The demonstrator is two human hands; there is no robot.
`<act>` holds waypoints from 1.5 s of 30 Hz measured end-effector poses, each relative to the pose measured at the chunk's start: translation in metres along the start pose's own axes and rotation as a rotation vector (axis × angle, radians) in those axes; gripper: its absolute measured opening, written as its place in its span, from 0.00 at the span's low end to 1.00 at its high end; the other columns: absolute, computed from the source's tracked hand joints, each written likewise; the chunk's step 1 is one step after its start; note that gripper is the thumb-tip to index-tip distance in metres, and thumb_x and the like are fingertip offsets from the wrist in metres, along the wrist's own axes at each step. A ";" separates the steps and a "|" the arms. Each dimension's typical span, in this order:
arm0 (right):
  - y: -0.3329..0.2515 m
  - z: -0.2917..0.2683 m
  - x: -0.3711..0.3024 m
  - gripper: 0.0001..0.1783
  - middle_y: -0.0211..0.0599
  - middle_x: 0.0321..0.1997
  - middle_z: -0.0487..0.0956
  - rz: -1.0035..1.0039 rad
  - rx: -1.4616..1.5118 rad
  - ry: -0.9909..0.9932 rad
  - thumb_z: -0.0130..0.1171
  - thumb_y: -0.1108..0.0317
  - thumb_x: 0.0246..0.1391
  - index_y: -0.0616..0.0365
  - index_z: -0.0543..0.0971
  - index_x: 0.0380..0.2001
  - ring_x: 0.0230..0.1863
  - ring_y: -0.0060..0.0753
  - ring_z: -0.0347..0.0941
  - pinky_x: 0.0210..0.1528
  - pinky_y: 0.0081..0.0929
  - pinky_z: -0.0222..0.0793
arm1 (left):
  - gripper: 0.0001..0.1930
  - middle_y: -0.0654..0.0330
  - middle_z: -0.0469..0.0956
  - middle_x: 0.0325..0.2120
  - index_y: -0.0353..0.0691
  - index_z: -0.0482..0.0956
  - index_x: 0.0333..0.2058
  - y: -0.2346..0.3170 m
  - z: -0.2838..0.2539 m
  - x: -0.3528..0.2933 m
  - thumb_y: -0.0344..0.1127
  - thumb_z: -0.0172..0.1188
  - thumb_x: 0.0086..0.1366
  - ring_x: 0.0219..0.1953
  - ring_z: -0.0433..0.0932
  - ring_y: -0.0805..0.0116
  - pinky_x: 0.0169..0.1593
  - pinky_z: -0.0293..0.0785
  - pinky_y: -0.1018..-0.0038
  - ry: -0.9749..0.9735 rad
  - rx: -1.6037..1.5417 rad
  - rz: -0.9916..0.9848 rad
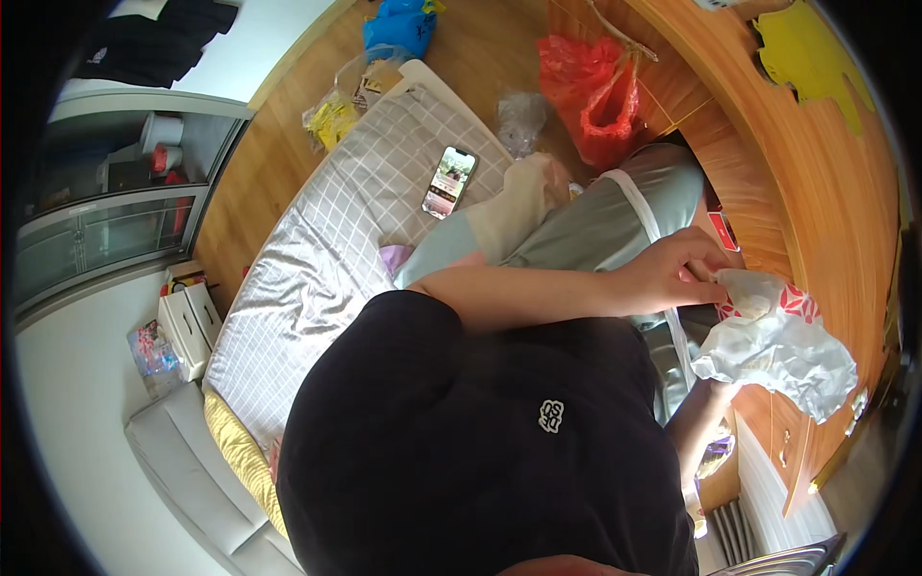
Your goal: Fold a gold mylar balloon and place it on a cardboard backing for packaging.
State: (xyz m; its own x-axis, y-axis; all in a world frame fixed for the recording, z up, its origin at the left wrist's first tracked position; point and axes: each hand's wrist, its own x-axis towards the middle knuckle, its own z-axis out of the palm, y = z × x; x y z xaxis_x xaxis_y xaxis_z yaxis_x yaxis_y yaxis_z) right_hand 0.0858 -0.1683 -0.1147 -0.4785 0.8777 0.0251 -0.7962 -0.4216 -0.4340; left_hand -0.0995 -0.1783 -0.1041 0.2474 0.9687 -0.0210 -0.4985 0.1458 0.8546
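Note:
A crumpled white plastic bag [768, 341] with red patterning is at the right, in front of the wooden furniture. My left hand [680, 274] reaches across my body, its fingers closed on the bag's upper left edge. From below, my right hand [718, 392] goes up to the underside of the bag. The bag covers its fingers, so their grip is hidden. What the bag holds, if anything, does not show.
A phone [449, 182] with a lit screen lies on the grey checked bed [317, 250]. A red plastic bag [591, 91] and a blue bag [400, 29] are farther off. The curved wooden desk [812, 182] runs along the right, with a yellow cloth-like piece [812, 53] on it.

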 end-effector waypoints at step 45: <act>-0.056 0.025 -0.027 0.30 0.52 0.66 0.74 -0.147 -0.288 0.241 0.67 0.61 0.62 0.65 0.71 0.61 0.63 0.44 0.75 0.66 0.43 0.73 | 0.13 0.68 0.81 0.34 0.36 0.79 0.51 0.078 0.001 0.058 0.26 0.59 0.68 0.27 0.76 0.84 0.26 0.70 0.81 -0.202 0.603 -0.194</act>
State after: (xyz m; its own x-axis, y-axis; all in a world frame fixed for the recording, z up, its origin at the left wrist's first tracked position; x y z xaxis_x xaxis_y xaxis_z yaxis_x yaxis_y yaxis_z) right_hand 0.1338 -0.1739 -0.0690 -0.2394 0.9666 -0.0914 -0.6972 -0.2366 -0.6767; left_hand -0.1228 -0.1109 -0.0380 0.4660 0.8709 -0.1561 0.1083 0.1189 0.9870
